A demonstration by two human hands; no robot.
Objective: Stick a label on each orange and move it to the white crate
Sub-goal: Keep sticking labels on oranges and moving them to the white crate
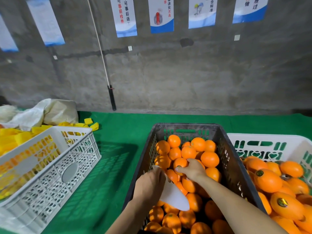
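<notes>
A black crate (pixel 231 159) in front of me is full of unlabelled oranges. My right hand (pixel 192 169) reaches into it and grips one orange (pixel 180 163) near the middle of the pile. My left hand (pixel 150 183) hovers at the crate's left wall, shut on a white label backing sheet (pixel 173 196) that curls down over the fruit. To the right stands a white crate (pixel 263 137) holding several oranges with round dark-and-gold labels (pixel 282 202).
Another white crate (pixel 55 168) sits at the left with yellow foam nets inside and behind it. Pale sacks (pixel 55 114) lie at the back left. Green cloth (pixel 109 166) covers the table, and a grey wall with posters rises behind.
</notes>
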